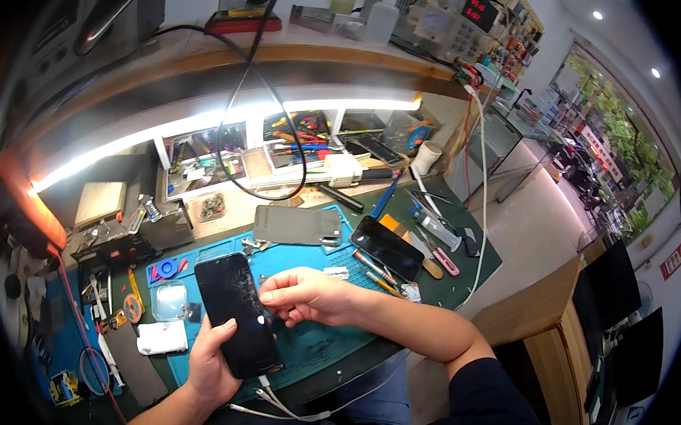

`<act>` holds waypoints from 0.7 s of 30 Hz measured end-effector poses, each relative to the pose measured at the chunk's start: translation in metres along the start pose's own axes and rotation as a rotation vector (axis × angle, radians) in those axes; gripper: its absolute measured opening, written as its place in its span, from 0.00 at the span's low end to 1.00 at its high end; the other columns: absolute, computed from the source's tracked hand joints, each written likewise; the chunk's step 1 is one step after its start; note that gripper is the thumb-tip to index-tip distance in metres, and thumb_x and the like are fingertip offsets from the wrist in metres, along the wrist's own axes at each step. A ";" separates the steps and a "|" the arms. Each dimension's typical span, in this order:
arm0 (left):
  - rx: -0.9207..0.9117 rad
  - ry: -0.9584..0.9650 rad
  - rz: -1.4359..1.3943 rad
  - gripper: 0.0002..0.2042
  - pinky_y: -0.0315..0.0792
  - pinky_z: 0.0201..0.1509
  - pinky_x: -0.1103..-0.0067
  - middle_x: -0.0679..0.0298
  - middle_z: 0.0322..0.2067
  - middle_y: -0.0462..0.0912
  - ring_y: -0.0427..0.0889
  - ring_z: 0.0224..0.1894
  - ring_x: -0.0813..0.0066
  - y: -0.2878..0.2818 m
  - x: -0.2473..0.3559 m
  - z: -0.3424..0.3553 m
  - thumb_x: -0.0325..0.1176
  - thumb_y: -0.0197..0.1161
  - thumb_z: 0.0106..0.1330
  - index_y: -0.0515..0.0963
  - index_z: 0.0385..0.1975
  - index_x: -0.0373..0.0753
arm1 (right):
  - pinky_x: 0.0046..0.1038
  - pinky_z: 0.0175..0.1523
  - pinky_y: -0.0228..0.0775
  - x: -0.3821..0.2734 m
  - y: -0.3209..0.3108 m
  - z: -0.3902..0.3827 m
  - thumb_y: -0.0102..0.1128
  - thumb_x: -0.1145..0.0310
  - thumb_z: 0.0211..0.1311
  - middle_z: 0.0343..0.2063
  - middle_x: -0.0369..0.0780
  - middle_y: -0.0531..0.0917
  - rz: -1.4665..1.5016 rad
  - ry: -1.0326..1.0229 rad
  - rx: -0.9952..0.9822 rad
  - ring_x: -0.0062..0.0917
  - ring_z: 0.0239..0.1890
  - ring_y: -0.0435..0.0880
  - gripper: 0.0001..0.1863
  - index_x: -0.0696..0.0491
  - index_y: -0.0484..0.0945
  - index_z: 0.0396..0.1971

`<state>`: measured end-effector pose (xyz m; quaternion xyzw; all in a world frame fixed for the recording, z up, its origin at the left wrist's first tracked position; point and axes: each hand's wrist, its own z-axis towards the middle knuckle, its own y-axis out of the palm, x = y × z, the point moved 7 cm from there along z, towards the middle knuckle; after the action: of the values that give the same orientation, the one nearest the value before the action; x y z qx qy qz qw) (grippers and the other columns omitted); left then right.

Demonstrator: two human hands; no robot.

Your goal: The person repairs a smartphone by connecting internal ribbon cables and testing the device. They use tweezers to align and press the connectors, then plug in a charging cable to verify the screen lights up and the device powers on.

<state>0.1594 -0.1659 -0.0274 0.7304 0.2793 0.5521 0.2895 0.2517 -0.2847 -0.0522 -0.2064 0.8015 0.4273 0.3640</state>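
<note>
My left hand [214, 366] grips a black phone [230, 293] with a cracked screen, thumb over its lower left. A white multi-headed cable [304, 415] meets the phone's bottom edge. My right hand [306, 297] has thumb and forefinger pinched at the phone's right edge, by the cracks; what is between them is hidden. Beneath lies a blue mat [316, 354]. Behind are a grey phone-sized panel [295, 223] and another black phone [388, 248]. A clear lidded box [169, 300] and a white case [162, 336] sit left of my hands.
Tweezers, syringes and pink-handled tools [443, 260] cover the bench's right side. Lit shelves [291, 135] of tool trays run behind, below a power supply [454, 21]. An orange lamp [28, 203] stands left. A wooden cabinet [542, 310] and black monitors [613, 273] are at the right.
</note>
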 end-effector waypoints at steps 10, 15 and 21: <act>-0.041 -0.015 -0.009 0.20 0.76 0.60 0.65 0.55 0.55 0.76 0.80 0.55 0.64 -0.008 0.003 0.000 0.30 0.52 0.73 0.61 0.63 0.37 | 0.16 0.36 0.77 -0.010 0.006 -0.010 0.67 0.60 0.66 0.31 0.29 0.80 -0.081 -0.030 0.054 0.11 0.30 0.78 0.13 0.53 0.80 0.42; -0.006 0.004 -0.049 0.21 0.77 0.60 0.63 0.57 0.57 0.75 0.79 0.57 0.65 -0.010 0.005 -0.001 0.35 0.48 0.75 0.60 0.65 0.39 | 0.19 0.39 0.78 -0.013 0.010 -0.009 0.62 0.61 0.70 0.34 0.34 0.79 -0.209 -0.076 0.114 0.14 0.33 0.80 0.14 0.56 0.76 0.46; -0.172 -0.067 -0.056 0.26 0.67 0.68 0.61 0.54 0.64 0.68 0.71 0.65 0.60 -0.003 0.000 -0.003 0.45 0.38 0.78 0.53 0.71 0.39 | 0.21 0.46 0.76 -0.007 0.036 -0.013 0.61 0.59 0.71 0.36 0.33 0.82 -0.365 -0.128 0.041 0.13 0.40 0.80 0.19 0.57 0.73 0.52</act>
<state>0.1567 -0.1635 -0.0291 0.7129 0.2413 0.5408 0.3758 0.2278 -0.2754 -0.0224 -0.3133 0.7345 0.3502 0.4896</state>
